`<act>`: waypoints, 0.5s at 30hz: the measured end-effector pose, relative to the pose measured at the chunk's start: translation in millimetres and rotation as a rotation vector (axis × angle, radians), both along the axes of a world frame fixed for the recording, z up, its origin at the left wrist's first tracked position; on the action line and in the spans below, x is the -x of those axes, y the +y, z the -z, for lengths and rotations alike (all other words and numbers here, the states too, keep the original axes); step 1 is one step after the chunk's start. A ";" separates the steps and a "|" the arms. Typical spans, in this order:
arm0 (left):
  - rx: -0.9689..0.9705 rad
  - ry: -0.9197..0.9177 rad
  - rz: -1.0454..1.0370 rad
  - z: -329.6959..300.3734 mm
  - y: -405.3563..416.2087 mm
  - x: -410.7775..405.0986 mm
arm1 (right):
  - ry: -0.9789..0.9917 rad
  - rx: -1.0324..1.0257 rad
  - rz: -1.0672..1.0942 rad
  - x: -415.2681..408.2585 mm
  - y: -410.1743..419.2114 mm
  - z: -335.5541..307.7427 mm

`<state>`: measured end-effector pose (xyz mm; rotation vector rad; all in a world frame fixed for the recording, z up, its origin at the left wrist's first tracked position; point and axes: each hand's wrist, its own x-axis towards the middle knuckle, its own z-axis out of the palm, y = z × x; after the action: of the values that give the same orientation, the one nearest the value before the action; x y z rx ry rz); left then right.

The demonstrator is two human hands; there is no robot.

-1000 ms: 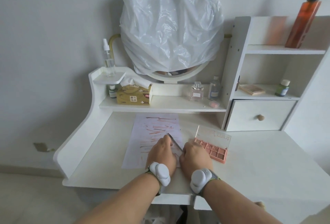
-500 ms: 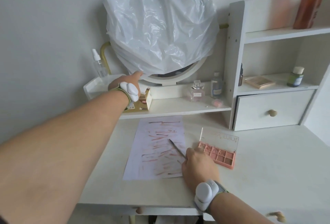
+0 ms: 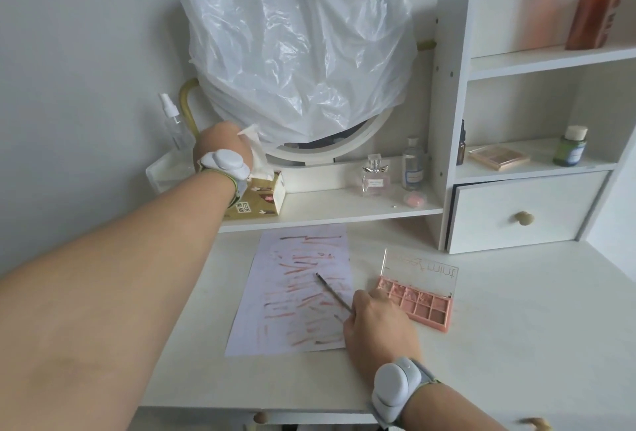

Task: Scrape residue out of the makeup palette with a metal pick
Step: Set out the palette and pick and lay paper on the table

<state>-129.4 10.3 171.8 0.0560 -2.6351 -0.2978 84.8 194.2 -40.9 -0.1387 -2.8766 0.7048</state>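
White tissue [image 3: 253, 152] is coming up out of a tan cardboard tissue box [image 3: 265, 198] at the left end of the low white shelf [image 3: 344, 208], and the person's left hand [image 3: 220, 143] is gripping it, fingers curled round the sheet. Beside that hand a clear plastic spray bottle [image 3: 172, 124] is standing at the shelf's far left corner. Behind the box, a round white-framed mirror [image 3: 330, 150] is sitting under a crinkled translucent plastic bag [image 3: 296, 42].

Below the shelf, near the middle of the white tabletop [image 3: 516, 344], a white sheet of paper [image 3: 296, 296] is lying flat, streaked all over with pink and brown smears. Judging by those streaks, a good deal of residue is already being wiped off there.

Just right of the paper's lower edge, the right hand [image 3: 378, 324] is resting on the tabletop and pinching a thin dark metal pick [image 3: 333, 293], whose tip is pointing up and left over the paper, not touching the palette.

Further right, just beside that hand, the pink rectangular makeup palette [image 3: 423, 303] is lying open on the tabletop with its clear lid [image 3: 421, 270] standing up behind it. Several wells are looking clean and pale, while those toward the left end are showing crumbled powder, so scraping is likely part done. The tissue is probably meant for wiping the pick or wells before more scraping.
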 end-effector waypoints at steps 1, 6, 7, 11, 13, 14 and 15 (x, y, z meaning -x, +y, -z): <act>-0.067 0.088 0.033 1.4 -1.4 -2.4 | 0.007 0.000 0.002 -0.7 -0.2 -0.2; -0.280 0.285 0.190 16.2 -1.5 -26.3 | 0.033 -0.032 0.007 -1.2 0.0 0.1; -0.313 0.317 0.222 17.9 -2.5 -31.7 | 0.034 -0.031 0.002 -1.8 -0.2 -0.1; -0.407 0.457 0.371 10.0 -3.8 -64.1 | 0.047 -0.026 -0.019 -5.9 -1.3 -1.4; -0.448 0.475 0.435 15.4 -2.4 -86.5 | 0.049 -0.019 -0.006 -5.2 -0.4 -0.9; -0.445 0.471 0.446 25.0 -3.4 -99.9 | 0.050 -0.022 -0.002 -5.3 -0.2 -0.9; -0.441 0.460 0.433 40.2 -7.1 -112.7 | 0.053 -0.030 -0.002 -5.5 -0.6 -0.4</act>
<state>-16.7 3.1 131.6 -0.3950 -2.0608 -0.9155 90.3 193.6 -40.4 -0.1119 -2.8352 0.6554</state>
